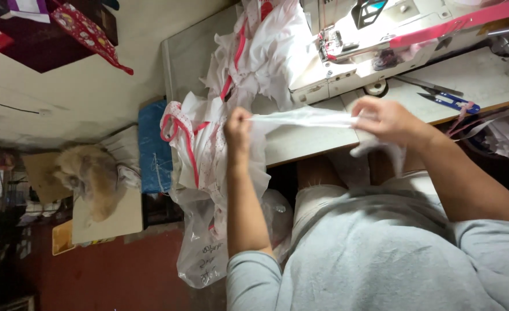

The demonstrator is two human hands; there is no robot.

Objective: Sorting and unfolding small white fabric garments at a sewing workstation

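The left hand (238, 128) is pinched shut on one end of a strip of white cloth (303, 118), and the right hand (388, 122) grips the other end with its fingers curled tight, so the strip runs taut and straight between the two. More of the same cloth hangs loose under the right hand, down over the person's lap. Both hands sit just over the near edge of a pale work table (473, 75). Right by the left hand, on its outer side, a heap of white pieces with pink trim (194, 138) spills over the table end, and a clear plastic bag (205, 253) hangs below that hand's forearm. Beyond the stretched strip, further onto the table, lies another pile of white fabric (266, 55), touching a white sewing machine (369, 34). Past the right hand, near the machine's base, lie blue-handled thread snips (451, 102). Well off past the left hand, a furry tan animal (90, 175) rests on a board.
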